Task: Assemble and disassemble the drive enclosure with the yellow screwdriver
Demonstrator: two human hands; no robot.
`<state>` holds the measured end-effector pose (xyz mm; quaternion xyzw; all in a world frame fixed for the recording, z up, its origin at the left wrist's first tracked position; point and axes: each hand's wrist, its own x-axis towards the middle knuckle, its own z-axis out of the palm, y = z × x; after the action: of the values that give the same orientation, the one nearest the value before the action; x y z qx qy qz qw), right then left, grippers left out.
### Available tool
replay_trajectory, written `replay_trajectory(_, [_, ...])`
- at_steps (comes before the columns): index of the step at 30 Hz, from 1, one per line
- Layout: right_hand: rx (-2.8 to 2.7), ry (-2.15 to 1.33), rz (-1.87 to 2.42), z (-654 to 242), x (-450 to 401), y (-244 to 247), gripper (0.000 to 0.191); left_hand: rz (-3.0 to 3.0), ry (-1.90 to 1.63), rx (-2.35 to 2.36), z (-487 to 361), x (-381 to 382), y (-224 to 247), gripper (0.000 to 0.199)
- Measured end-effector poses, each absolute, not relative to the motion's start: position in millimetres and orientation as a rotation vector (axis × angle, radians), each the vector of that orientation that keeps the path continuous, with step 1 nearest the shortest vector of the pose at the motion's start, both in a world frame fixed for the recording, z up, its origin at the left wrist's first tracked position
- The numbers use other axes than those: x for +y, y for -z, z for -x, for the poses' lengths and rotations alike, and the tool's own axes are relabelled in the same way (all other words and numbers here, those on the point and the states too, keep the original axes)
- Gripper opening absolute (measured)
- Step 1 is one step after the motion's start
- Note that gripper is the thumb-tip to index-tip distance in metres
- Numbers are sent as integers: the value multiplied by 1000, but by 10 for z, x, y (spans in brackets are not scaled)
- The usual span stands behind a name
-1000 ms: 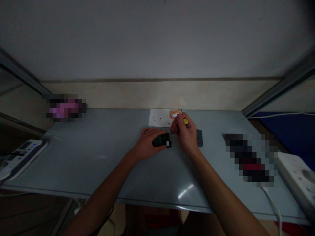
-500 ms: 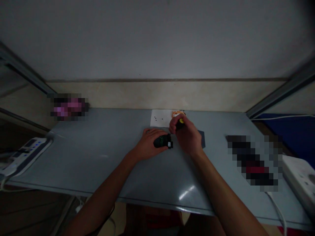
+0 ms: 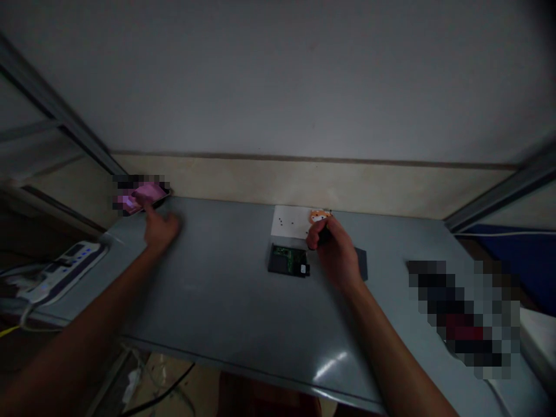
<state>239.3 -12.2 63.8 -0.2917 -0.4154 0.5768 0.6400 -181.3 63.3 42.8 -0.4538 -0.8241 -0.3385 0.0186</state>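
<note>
My left hand (image 3: pixel 160 229) is stretched out to the far left, index finger extended over the pink lit screen of a blurred-out phone-like device (image 3: pixel 152 191). It holds nothing; whether the fingertip touches the screen I cannot tell. Near the middle, my right hand (image 3: pixel 334 252) is closed round the dark handle of a screwdriver (image 3: pixel 324 234), whose tip is hard to make out. Just left of that hand, a black open casing (image 3: pixel 278 264) with a green circuit board (image 3: pixel 290 255) lies flat on the table.
Behind the casing, a white sheet (image 3: pixel 284 227) bears several tiny dark screws and an orange-and-white animal figure (image 3: pixel 320 216). A dark flat panel (image 3: pixel 361 264) is partly behind my right hand. Power strips stand left (image 3: pixel 65 272) and right (image 3: pixel 538 330); a pixelated object (image 3: pixel 456 313) lies at right.
My left hand has let go of the casing and swung left to the pink screen. The casing stays on the table. My right hand still grips the screwdriver. The view has shifted slightly.
</note>
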Motion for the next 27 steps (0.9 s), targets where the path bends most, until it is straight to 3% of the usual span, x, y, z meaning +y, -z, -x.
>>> replay_trajectory(6, [-954, -1322, 648, -2361, -147, -633, 33, 1245, 1142, -2762, 2084, 559, -499, 80])
replay_trajectory(10, [-929, -1322, 669, -2366, -151, -656, 33, 1116, 996, -2832, 2056, 655, -429, 86])
replay_trajectory(17, [-892, -1334, 641, -2375, -152, -668, 33, 1246, 1162, -2587, 2284, 630, -152, 112])
replay_trajectory(22, [-947, -1328, 631, -2367, -175, -642, 33, 1029, 904, -2733, 2342, 640, -138, 86])
replay_trajectory(27, [-993, -1311, 618, -2358, -200, -636, 32, 1009, 776, -2740, 2350, 690, -147, 88])
